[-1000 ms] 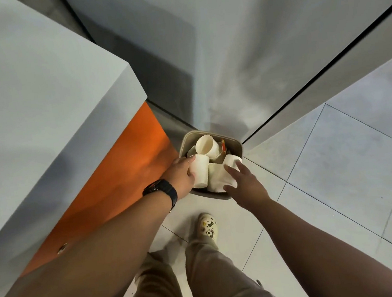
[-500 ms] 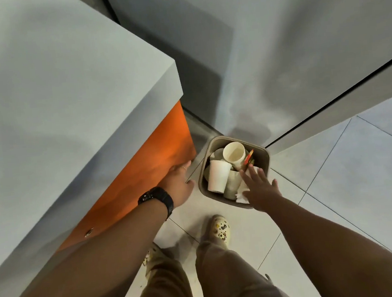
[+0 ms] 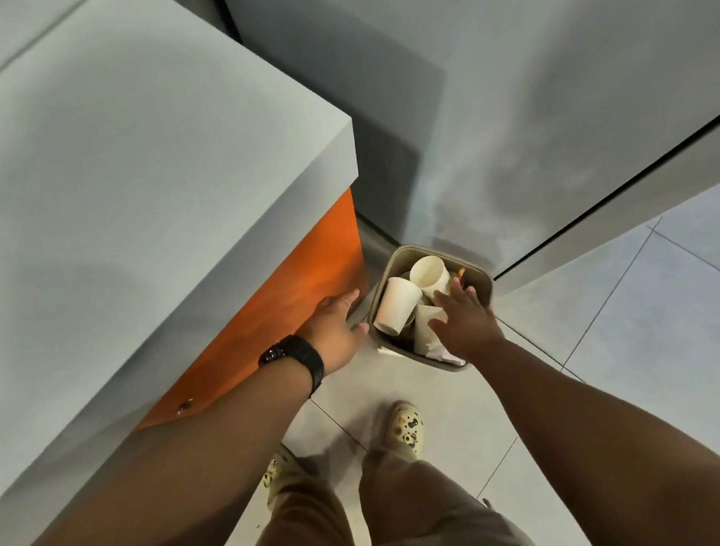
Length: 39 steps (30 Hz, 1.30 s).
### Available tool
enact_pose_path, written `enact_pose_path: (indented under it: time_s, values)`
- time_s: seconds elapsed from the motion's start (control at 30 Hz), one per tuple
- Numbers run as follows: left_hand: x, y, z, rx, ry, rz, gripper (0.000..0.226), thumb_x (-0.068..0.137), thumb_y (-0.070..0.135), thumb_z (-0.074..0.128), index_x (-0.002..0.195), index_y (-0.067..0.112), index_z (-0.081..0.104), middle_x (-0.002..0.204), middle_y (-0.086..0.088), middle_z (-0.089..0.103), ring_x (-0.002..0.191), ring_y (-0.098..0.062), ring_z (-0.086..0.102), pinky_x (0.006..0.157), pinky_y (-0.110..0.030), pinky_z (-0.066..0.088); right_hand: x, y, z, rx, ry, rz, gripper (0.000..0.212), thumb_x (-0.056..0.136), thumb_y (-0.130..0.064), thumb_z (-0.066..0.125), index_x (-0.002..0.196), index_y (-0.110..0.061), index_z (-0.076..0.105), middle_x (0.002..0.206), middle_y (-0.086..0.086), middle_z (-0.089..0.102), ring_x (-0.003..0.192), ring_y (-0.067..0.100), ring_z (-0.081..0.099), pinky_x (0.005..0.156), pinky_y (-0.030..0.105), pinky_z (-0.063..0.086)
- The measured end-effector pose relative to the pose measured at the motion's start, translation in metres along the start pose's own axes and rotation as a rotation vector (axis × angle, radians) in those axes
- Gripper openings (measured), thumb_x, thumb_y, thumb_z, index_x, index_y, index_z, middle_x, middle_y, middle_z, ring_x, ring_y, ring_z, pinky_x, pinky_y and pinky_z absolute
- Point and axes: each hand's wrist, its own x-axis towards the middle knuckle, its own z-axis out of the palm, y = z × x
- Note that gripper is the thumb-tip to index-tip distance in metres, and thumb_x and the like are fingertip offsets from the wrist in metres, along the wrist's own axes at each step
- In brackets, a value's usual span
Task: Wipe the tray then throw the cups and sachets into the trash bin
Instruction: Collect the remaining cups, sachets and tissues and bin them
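A small beige trash bin (image 3: 481,278) stands on the floor in the corner by the orange counter side. Inside lie several white paper cups (image 3: 397,305), one (image 3: 429,275) tipped with its mouth up, plus an orange sachet (image 3: 461,272) and crumpled paper. My right hand (image 3: 463,322) hovers over the bin's near half with fingers spread and holds nothing. My left hand (image 3: 337,326), with a black watch on the wrist, is beside the bin's left edge near the orange panel, fingers extended and empty.
A grey counter (image 3: 119,200) with an orange side panel (image 3: 307,296) fills the left. Grey walls (image 3: 506,79) close the corner behind the bin. Pale floor tiles (image 3: 666,329) spread to the right. My legs and patterned clogs (image 3: 406,430) are below.
Both hands let go of the cups, which now lie in the bin. My left hand pulled back to the left toward the orange panel; my right hand lifted and spread over the bin.
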Motion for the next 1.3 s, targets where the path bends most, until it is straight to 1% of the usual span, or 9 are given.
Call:
enact_pose_path:
  time_s: [0.1, 0.2, 0.23, 0.33, 0.43, 0.63, 0.83, 0.93, 1.3]
  values:
    - [-0.021, 0.013, -0.022, -0.002, 0.032, 0.048, 0.059, 0.094, 0.034, 0.054, 0.147, 0.031, 0.029, 0.155, 0.004, 0.027, 0.133, -0.021, 0.041, 0.111, -0.039, 0.036, -0.010, -0.029, -0.030, 0.159, 0.090, -0.071, 0.045, 0.096, -0.036, 0.048, 0.140, -0.026, 0.047, 0.158, 0.002, 0.026, 0.145, 0.026, 0.023, 0.116, 0.045, 0.023]
    - [-0.047, 0.028, -0.050, 0.003, 0.095, 0.118, 0.055, 0.095, 0.034, 0.053, 0.146, 0.029, 0.033, 0.151, 0.002, 0.034, 0.130, -0.021, 0.045, 0.108, -0.035, 0.038, -0.033, -0.068, -0.074, 0.358, 0.280, -0.152, 0.032, 0.096, -0.028, 0.050, 0.125, -0.020, 0.062, 0.137, -0.001, 0.055, 0.124, 0.021, 0.052, 0.097, 0.024, 0.037]
    - [-0.059, 0.033, -0.063, 0.006, 0.123, 0.153, 0.052, 0.095, 0.034, 0.052, 0.144, 0.028, 0.036, 0.148, 0.000, 0.040, 0.126, -0.021, 0.049, 0.106, -0.035, 0.040, -0.043, -0.084, -0.090, 0.428, 0.358, -0.193, 0.030, 0.096, -0.026, 0.049, 0.121, -0.019, 0.065, 0.130, 0.000, 0.060, 0.119, 0.022, 0.055, 0.097, 0.024, 0.039]
    - [-0.092, 0.040, -0.098, 0.020, 0.198, 0.279, 0.043, 0.096, 0.033, 0.051, 0.137, 0.022, 0.047, 0.140, -0.001, 0.052, 0.119, -0.020, 0.054, 0.101, -0.029, 0.041, -0.069, -0.127, -0.126, 0.566, 0.575, -0.366, 0.028, 0.093, -0.026, 0.049, 0.111, -0.018, 0.069, 0.112, 0.004, 0.067, 0.106, 0.025, 0.060, 0.093, 0.042, 0.049]
    - [-0.117, 0.036, -0.125, -0.102, 0.218, 0.316, 0.044, 0.095, 0.033, 0.052, 0.138, 0.025, 0.046, 0.140, 0.007, 0.051, 0.122, -0.013, 0.054, 0.102, -0.025, 0.040, -0.085, -0.162, -0.151, 0.612, 0.642, -0.466, 0.026, 0.091, -0.028, 0.052, 0.108, -0.021, 0.070, 0.107, 0.000, 0.067, 0.103, 0.021, 0.061, 0.090, 0.042, 0.051]
    - [-0.159, -0.006, -0.179, -0.265, 0.406, 0.261, 0.037, 0.096, 0.030, 0.051, 0.132, 0.023, 0.053, 0.129, 0.006, 0.060, 0.111, -0.010, 0.058, 0.091, -0.017, 0.039, -0.105, -0.239, -0.165, 0.473, 0.571, -0.647, 0.024, 0.092, -0.025, 0.058, 0.113, -0.020, 0.068, 0.115, 0.000, 0.063, 0.114, 0.019, 0.054, 0.092, 0.024, 0.042]
    - [-0.189, -0.079, -0.226, -0.361, 0.581, 0.143, 0.033, 0.095, 0.030, 0.052, 0.127, 0.026, 0.057, 0.126, 0.009, 0.060, 0.094, -0.004, 0.056, 0.083, -0.015, 0.037, -0.118, -0.318, -0.142, 0.309, 0.421, -0.766, 0.027, 0.091, -0.029, 0.060, 0.116, -0.022, 0.066, 0.120, 0.000, 0.060, 0.110, 0.018, 0.055, 0.095, 0.029, 0.043]
    - [-0.201, -0.116, -0.242, -0.383, 0.627, 0.100, 0.033, 0.095, 0.031, 0.053, 0.127, 0.025, 0.057, 0.127, 0.008, 0.060, 0.095, -0.005, 0.056, 0.086, -0.017, 0.038, -0.124, -0.357, -0.126, 0.276, 0.334, -0.806, 0.028, 0.090, -0.031, 0.061, 0.117, -0.024, 0.066, 0.121, -0.001, 0.059, 0.111, 0.015, 0.058, 0.098, 0.035, 0.046]
    - [-0.269, -0.278, -0.296, -0.458, 0.772, -0.064, 0.037, 0.094, 0.034, 0.053, 0.130, 0.026, 0.054, 0.137, 0.007, 0.050, 0.108, -0.009, 0.058, 0.094, -0.021, 0.041, -0.153, -0.511, -0.043, 0.263, 0.143, -0.929, 0.027, 0.084, -0.036, 0.067, 0.111, -0.033, 0.065, 0.114, -0.016, 0.057, 0.105, 0.003, 0.062, 0.098, 0.036, 0.048]
